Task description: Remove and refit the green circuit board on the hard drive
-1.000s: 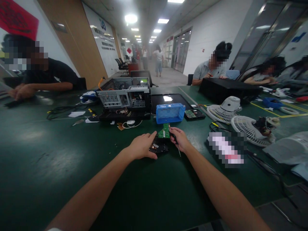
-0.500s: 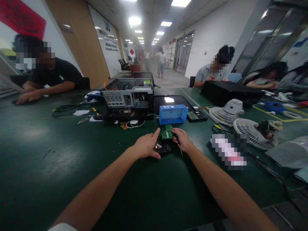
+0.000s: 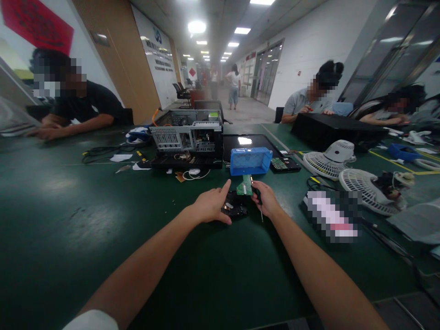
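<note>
My left hand [image 3: 210, 206] rests on the left side of a black hard drive [image 3: 235, 207] on the green table, index finger stretched forward, thumb along the drive's near edge. My right hand [image 3: 264, 198] pinches a small green circuit board [image 3: 245, 185], lifted upright over the drive's far edge. The same hand also holds a thin screwdriver [image 3: 260, 207], its shaft pointing down toward me. Just beyond the board stands a blue plastic bin [image 3: 250, 161].
An opened computer case [image 3: 187, 140] stands behind the bin, with cables and small parts around it. Another circuit board [image 3: 284, 164] lies right of the bin. Fan grilles [image 3: 362, 190] and fan parts lie at right. Several people sit at the table's far sides.
My right hand has raised the green circuit board more upright off the drive. My left index finger has stretched out. The view has shifted slightly.
</note>
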### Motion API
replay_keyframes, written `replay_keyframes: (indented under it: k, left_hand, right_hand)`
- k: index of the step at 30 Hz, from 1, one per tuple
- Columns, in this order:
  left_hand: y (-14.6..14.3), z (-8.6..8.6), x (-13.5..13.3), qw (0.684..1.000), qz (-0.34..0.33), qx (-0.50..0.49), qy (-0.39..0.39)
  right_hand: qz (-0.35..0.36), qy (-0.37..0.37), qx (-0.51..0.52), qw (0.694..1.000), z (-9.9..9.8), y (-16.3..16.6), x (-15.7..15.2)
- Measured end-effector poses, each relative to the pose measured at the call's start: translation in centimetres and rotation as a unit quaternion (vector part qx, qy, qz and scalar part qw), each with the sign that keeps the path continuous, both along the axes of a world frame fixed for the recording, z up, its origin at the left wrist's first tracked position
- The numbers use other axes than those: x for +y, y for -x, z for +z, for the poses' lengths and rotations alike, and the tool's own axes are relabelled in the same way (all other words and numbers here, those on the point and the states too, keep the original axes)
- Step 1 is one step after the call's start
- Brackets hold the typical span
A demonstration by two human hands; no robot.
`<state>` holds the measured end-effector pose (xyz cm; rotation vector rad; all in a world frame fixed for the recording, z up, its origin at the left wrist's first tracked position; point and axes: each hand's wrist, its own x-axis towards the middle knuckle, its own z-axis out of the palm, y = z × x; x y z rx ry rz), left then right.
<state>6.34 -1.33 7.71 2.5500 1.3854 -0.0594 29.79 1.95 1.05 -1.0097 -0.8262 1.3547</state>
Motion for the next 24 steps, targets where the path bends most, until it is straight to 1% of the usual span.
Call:
replay_keyframes:
  k: [11,14,20,24]
  left_hand:
    - [-0.02,-0.01,0.19,1.000,0.007,0.004,0.008]
    - [0.05,-0.25,0.31,1.000,0.008,0.003,0.013]
    - [0.28,-0.85,0.47,1.000,0.005,-0.010,0.001]
    - [0.15,-0.81,0.31,1.000,-0.005,-0.019,0.002]
  right_hand:
    - [0.017,-0.012,0.005,1.000,-0.29,-0.31,-0.17]
    - [0.022,-0.016,-0.001,1.000,-0.30,-0.24,-0.37]
    - [0.063,-0.017,-0.021,0.998,-0.05,-0.04,-0.89]
    - [0.054,-0.033,-0.034,0.997,-0.05,0.13,-0.37]
